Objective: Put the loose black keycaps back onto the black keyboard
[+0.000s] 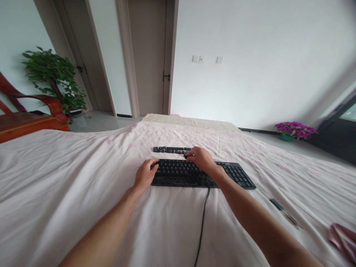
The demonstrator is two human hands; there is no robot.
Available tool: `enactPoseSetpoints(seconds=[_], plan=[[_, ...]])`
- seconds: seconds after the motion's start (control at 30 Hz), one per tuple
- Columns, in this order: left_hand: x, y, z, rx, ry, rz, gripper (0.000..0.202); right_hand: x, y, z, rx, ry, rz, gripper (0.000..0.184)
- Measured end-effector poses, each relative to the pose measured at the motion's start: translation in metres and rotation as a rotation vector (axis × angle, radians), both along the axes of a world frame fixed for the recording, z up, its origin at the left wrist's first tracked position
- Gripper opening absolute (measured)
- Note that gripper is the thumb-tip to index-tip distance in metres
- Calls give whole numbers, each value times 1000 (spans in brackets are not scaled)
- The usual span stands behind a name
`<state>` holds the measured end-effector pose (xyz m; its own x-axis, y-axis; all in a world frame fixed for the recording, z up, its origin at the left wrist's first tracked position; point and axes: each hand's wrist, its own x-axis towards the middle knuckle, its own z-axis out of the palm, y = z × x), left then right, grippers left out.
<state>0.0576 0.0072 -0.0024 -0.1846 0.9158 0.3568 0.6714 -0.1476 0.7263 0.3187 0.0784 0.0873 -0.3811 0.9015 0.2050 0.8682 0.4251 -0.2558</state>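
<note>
A black keyboard (194,174) lies on a pale pink cloth, its cable (203,222) running toward me. My left hand (145,173) grips the keyboard's left end, thumb on the keys. My right hand (201,158) rests over the keyboard's far edge with its fingers curled and pinched at a small dark keycap. Just beyond the keyboard lies a row of loose black keycaps (171,150), which the fingertips of my right hand reach.
A thin tool with a dark grip (280,207) and a white stick (308,211) lie on the cloth (69,178) at the right, near a pinkish object (343,237) at the corner. A wooden bench (27,118), a green plant (52,74), doors and purple flowers (294,129) stand beyond.
</note>
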Motion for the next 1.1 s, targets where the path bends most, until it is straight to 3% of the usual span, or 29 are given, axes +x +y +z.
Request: enactPoseSetpoints(seconds=[0.13,0.3,0.73,1.1], plan=[[0,0,-1,-2,1,1,30,19,-28,-4,-41,-4,5,17],[1,-2,2,-4,13,15,29,19,-50,-11,-31,-85,14,18],[2,-4,6,-15,-7,12,29,10,-67,-14,38,-280,65,19],[0,1,-2,3,2,-3,30,7,-76,-14,70,-380,101,26]])
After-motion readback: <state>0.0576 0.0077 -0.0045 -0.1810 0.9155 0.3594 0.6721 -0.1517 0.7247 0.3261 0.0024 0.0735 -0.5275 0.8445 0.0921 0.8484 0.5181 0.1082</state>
